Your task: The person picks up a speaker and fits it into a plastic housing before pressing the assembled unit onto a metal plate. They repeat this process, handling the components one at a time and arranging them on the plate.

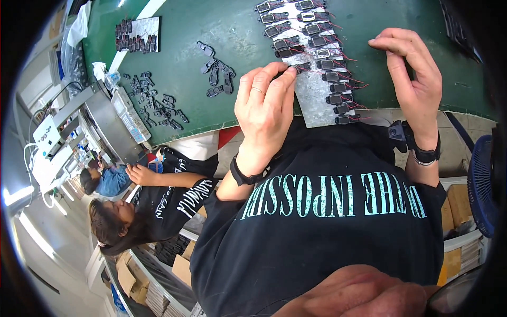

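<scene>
Pinching a small black part (303,67) between thumb and fingertips, in the head view, the left hand (263,100) is over the left row of a pale grey board (316,103). Similar black modules (335,87) with red wires line that board's right row. The right hand (417,79) hovers to the right above the green table (177,24), its thumb and fingers loosely parted. Loose black pieces (213,75) lie left of the left hand, and a second board (149,27) sits far left, partly covered with parts.
</scene>
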`<state>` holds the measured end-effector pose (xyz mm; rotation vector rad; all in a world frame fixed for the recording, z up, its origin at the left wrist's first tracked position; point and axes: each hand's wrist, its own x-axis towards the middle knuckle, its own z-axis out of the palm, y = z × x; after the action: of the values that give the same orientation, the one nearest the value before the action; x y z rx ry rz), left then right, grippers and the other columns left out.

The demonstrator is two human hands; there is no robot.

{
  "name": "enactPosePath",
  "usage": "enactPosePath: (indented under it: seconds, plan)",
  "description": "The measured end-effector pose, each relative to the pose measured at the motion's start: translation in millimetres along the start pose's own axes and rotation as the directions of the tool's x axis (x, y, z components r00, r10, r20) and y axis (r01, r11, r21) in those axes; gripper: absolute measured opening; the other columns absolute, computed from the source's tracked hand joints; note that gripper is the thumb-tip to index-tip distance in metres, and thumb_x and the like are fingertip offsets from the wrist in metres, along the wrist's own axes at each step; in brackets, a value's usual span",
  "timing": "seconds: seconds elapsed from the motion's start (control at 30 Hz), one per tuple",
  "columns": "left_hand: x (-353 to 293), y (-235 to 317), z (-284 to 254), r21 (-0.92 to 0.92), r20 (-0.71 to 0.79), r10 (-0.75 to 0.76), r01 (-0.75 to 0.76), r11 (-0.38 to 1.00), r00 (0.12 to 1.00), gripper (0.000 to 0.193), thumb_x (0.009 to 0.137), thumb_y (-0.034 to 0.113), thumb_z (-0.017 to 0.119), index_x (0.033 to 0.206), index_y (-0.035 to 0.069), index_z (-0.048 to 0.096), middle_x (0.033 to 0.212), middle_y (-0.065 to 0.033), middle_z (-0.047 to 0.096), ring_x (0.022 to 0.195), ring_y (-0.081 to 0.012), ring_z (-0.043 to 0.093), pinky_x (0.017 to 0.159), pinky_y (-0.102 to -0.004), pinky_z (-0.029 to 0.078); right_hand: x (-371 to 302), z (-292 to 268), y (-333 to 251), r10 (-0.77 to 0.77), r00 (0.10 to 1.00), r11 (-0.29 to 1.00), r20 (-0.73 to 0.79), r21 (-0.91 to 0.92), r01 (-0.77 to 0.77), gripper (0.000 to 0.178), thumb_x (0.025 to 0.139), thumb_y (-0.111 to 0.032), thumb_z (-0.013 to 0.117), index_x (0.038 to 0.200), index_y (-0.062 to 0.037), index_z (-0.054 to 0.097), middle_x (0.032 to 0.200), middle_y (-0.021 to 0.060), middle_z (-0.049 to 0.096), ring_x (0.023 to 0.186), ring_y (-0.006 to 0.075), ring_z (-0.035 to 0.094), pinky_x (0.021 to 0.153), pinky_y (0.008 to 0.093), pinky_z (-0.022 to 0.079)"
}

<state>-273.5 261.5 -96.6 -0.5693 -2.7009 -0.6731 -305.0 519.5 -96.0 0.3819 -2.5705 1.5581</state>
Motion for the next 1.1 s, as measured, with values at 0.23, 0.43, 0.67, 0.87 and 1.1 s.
enactPosePath:
  seconds: [0.23, 0.43, 0.67, 0.87, 1.1]
  plan:
    - [1.4, 3.2, -5.6, -0.186, 0.065, -0.26, 0.267, 0.945, 0.963, 0.023, 0.077, -0.003, 0.077, 0.098, 0.005, 0.072, 0.097, -0.0061, 0.07, 0.086, -0.0203, 0.063, 0.078, -0.0295, 0.051, -0.2, 1.6, -8.7, -0.008, 1.0, 1.0, -0.014, -0.017, 0.008, 0.02, 0.091, 0.008, 0.055, 0.105, 0.0018, 0.069, 0.105, 0.0102, 0.066, 0.095, 0.0172, 0.063, 0.085, 0.0266, 0.049]
    - [-6.7, -1.6, -13.4, -0.405, 0.2, -0.378, 0.428, 0.808, 0.904, 0.022, 0.082, 0.0, 0.076, 0.103, 0.0, 0.069, 0.096, -0.0064, 0.071, 0.08, -0.0137, 0.063, 0.074, -0.0259, 0.051, -2.7, 8.9, -24.9, -0.045, 0.999, 0.999, -0.025, 0.008, 0.045, 0.019, 0.089, 0.007, 0.06, 0.104, 0.0006, 0.07, 0.101, 0.0101, 0.067, 0.091, 0.018, 0.064, 0.081, 0.0281, 0.05]
    - [-5.1, 8.3, -28.9, -0.715, 0.547, -0.528, 0.69, 0.108, 0.65, 0.02, 0.09, 0.006, 0.072, 0.108, -0.002, 0.069, 0.098, -0.0083, 0.074, 0.076, -0.0055, 0.061, 0.067, -0.0205, 0.05, -1.0, 26.5, -44.0, -0.204, 0.979, 0.979, -0.001, 0.007, 0.204, 0.018, 0.081, 0.002, 0.07, 0.099, -0.0014, 0.07, 0.091, 0.0099, 0.068, 0.082, 0.0221, 0.065, 0.071, 0.0308, 0.051]
    - [-10.5, 7.6, -29.5, -0.725, 0.628, -0.442, 0.689, -0.032, 0.64, 0.02, 0.092, 0.008, 0.07, 0.111, -0.001, 0.068, 0.098, -0.0124, 0.075, 0.076, -0.0067, 0.063, 0.067, -0.0197, 0.05, -5.0, 37.1, -51.0, -0.212, 0.977, 0.976, 0.014, 0.056, 0.211, 0.019, 0.078, 0.001, 0.074, 0.096, -0.0022, 0.07, 0.091, 0.0098, 0.068, 0.081, 0.0255, 0.065, 0.07, 0.0328, 0.051]
    - [-11.3, 9.5, -30.7, -0.714, 0.63, -0.439, 0.7, -0.002, 0.641, 0.022, 0.093, 0.008, 0.069, 0.112, -0.002, 0.067, 0.096, -0.0117, 0.075, 0.074, -0.0078, 0.064, 0.066, -0.021, 0.051, -11.1, 33.1, -56.5, -0.159, 0.982, 0.986, 0.102, 0.075, 0.152, 0.021, 0.081, 0.007, 0.069, 0.101, 0.0002, 0.07, 0.098, 0.0112, 0.068, 0.092, 0.024, 0.065, 0.081, 0.0322, 0.051]
